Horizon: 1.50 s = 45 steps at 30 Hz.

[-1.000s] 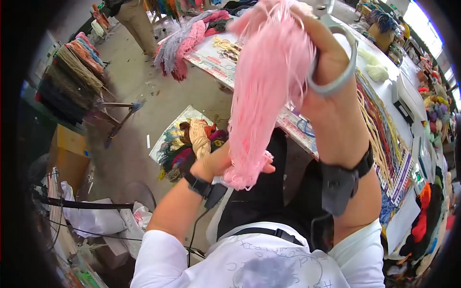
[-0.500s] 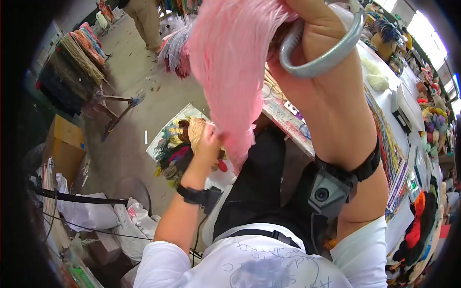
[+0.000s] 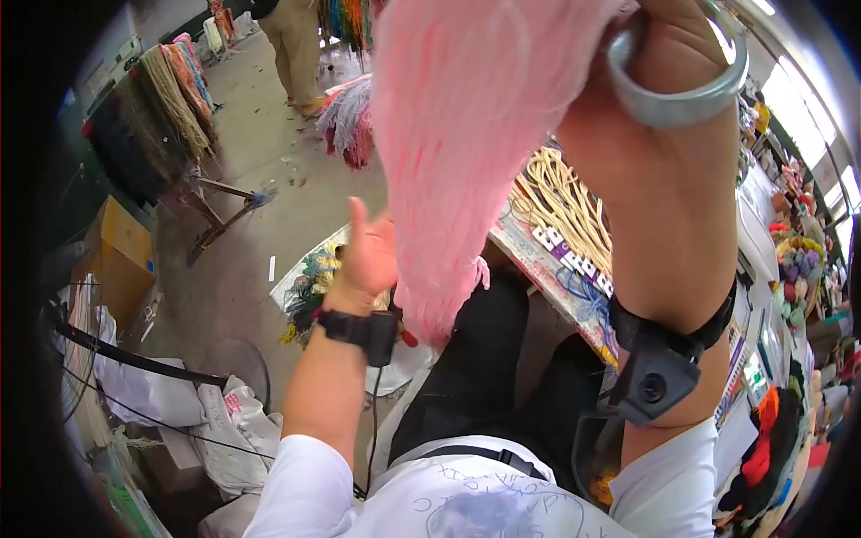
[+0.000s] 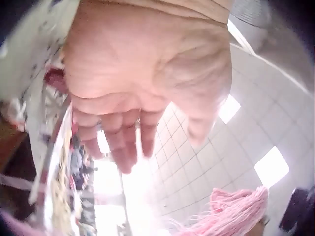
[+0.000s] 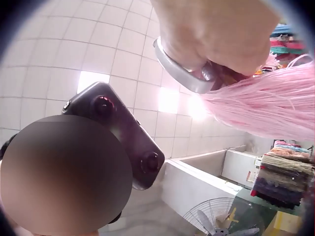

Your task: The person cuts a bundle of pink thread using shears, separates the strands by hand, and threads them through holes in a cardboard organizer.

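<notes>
A long hank of pink yarn (image 3: 475,152) hangs in front of me, fuller at the top and narrowing to its lower end above my lap. My raised right hand (image 5: 221,39) grips it near the top, with a pale bangle (image 3: 677,94) on that wrist. The right fingertips are hidden. Beside the yarn's lower part is my left hand (image 3: 369,255), apart from it and holding nothing. In the left wrist view, the left palm (image 4: 147,73) faces the camera with fingers extended, and pink yarn (image 4: 231,211) shows beyond it.
On the table at right lie bundles of cream cord (image 3: 565,202). Mixed yarn (image 3: 309,282) lies on a sheet, low at the left. A rack of yarn (image 3: 152,108), a cardboard box (image 3: 121,242) and white bags (image 3: 238,430) stand or lie left. Another person (image 3: 296,54) stands at the back.
The right hand has moved up and to the right, and the yarn has swung left and come nearer the camera. The left hand has let go of the yarn's lower end and moved left, opening out.
</notes>
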Tool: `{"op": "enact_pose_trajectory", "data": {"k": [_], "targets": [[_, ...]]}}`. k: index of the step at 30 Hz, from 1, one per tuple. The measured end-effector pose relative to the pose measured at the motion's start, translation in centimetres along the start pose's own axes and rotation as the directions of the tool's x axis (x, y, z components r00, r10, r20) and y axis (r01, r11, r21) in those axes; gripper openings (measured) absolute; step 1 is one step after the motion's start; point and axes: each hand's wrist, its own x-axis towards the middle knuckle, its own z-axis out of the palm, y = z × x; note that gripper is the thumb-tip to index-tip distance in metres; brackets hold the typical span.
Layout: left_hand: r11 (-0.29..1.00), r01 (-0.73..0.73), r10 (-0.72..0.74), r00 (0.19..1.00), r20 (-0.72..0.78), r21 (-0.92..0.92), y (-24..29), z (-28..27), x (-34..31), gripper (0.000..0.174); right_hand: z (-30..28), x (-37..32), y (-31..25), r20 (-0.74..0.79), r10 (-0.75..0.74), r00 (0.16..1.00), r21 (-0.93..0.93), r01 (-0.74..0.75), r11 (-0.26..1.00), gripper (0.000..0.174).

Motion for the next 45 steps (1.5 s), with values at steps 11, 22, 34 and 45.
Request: {"op": "enact_pose_trajectory", "data": {"k": [11,22,34,45], "targets": [[0.706,0.698,-0.625,0.693,0.359,-0.119,-7.4,-5.3,-11.9,0.126,-15.3,2.8,-3.6,-0.336,-0.298,0.893,-0.445,0.129,0.886,0.018],[0.935,0.252,-0.25,0.967,-0.04,0.251,-0.2,8.0,-11.9,0.074,-12.8,-10.1,9.4,-0.416,0.058,0.908,-0.89,-0.419,0.178,0.029],[0.915,0.075,0.105,0.904,-0.415,0.396,-3.6,5.7,-10.2,0.039,-7.3,-22.9,7.8,-0.12,0.751,0.649,-0.335,-0.738,0.585,0.078],[0.804,0.18,0.127,0.879,-0.459,0.567,-5.3,5.1,-10.0,0.039,-8.8,-23.2,9.6,-0.055,0.758,0.65,-0.199,-0.751,0.63,0.058]]}}
